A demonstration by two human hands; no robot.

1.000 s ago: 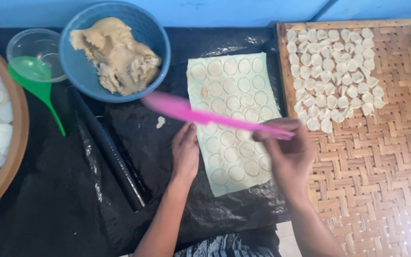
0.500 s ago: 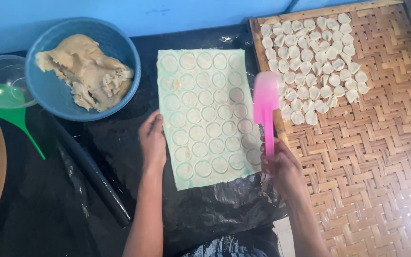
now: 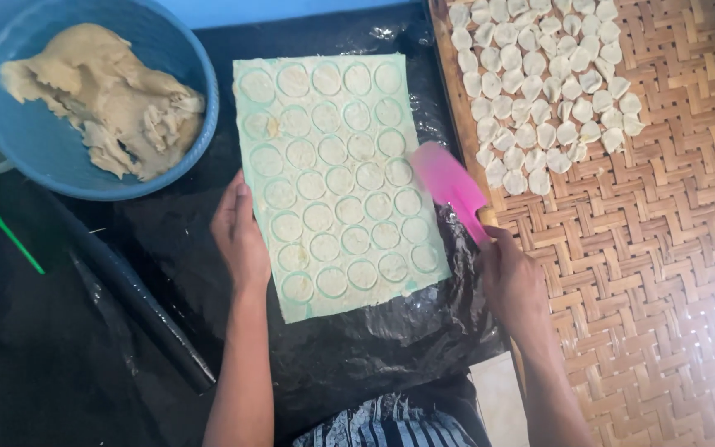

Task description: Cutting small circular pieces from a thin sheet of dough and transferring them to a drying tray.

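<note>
A right hand (image 3: 513, 281) grips a pink spatula (image 3: 450, 187), blade angled up-left onto the right edge of the dough sheet (image 3: 337, 178), while the left hand (image 3: 242, 236) lies flat, empty, at its left edge.

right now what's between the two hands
In the head view, the pale green dough sheet, scored with circles, lies between the left hand and the right hand, which holds a pink spatula. Black plastic lies underneath.
</note>
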